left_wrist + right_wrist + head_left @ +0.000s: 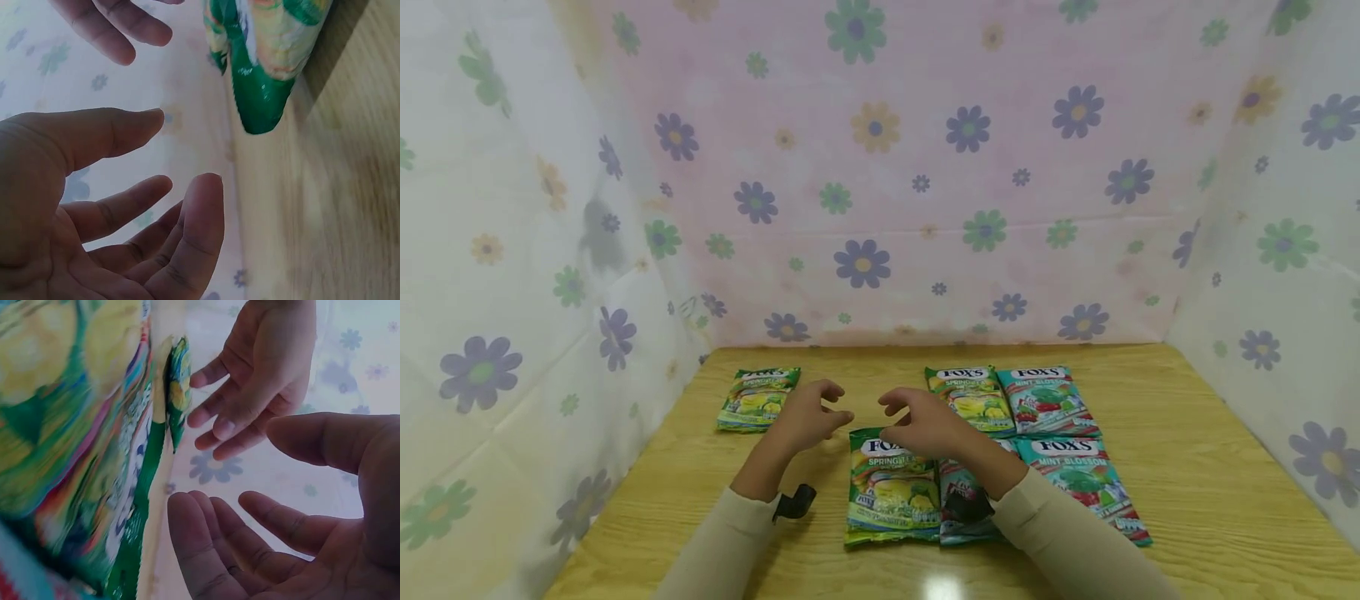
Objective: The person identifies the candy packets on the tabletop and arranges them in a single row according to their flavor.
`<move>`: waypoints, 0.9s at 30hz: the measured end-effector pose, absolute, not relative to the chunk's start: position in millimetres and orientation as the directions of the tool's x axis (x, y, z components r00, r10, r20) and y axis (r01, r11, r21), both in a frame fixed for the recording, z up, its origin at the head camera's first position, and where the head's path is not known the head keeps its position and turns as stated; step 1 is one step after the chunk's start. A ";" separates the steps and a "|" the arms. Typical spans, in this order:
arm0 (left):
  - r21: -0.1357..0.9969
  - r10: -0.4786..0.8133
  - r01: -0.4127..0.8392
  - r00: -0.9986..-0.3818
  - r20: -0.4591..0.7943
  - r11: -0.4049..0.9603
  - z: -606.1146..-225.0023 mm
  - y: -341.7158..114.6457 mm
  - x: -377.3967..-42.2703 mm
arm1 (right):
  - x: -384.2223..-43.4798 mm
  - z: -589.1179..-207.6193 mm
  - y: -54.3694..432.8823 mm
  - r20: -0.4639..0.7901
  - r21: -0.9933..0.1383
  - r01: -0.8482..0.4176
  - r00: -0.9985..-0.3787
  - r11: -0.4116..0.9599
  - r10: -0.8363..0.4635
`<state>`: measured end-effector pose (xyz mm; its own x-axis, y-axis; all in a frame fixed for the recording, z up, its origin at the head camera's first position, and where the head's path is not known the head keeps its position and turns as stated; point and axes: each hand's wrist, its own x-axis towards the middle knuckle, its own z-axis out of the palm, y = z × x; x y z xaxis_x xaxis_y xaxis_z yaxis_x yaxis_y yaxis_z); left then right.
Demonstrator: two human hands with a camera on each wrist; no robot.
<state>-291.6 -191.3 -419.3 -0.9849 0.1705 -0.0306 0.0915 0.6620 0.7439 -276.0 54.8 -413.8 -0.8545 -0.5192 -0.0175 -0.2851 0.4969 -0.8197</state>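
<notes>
My left hand [807, 421] is held over the table with its fingers loosely bent and nothing in them. Just left of it lies a green and yellow Fox's candy bag [758, 400]. The right hand [927, 425] also holds nothing; its fingers point toward the left hand, a gap between the two. Below the right hand is another green and yellow Fox's candy bag [893, 500], its top edge partly covered. The right forearm hides much of a candy bag [961, 492] beside it. In the right wrist view, thumb and fingers [244, 544] stand apart.
At the back right lie a green-yellow candy bag [972, 404] and a teal Fox's Mint Blossom bag [1049, 402]. A second Mint Blossom bag [1086, 487] lies in front of them. Flower-printed cloth walls [925, 208] surround the wooden table [700, 533] at the back and sides.
</notes>
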 end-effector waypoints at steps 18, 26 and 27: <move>0.639 0.210 0.074 -0.968 -0.139 0.765 -418.8 -179.4 -274.2 | -258.7 -408.2 80.8 -0.105 -0.713 -0.225 -0.902 0.664 -0.418; 0.657 0.287 0.061 -0.927 -0.243 0.751 -421.9 -184.0 -275.2 | -255.5 -412.2 82.4 -0.143 -0.688 -0.212 -0.898 0.694 -0.416; 0.656 0.296 0.062 -0.922 -0.252 0.752 -422.9 -184.7 -276.1 | -255.5 -412.3 82.8 -0.144 -0.683 -0.215 -0.898 0.699 -0.416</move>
<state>-276.1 -184.7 -422.9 -0.9215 0.2958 -0.2517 0.0622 0.7521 0.6561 -255.5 82.8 -412.3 -0.8977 -0.4164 -0.1440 -0.2146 0.6986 -0.6826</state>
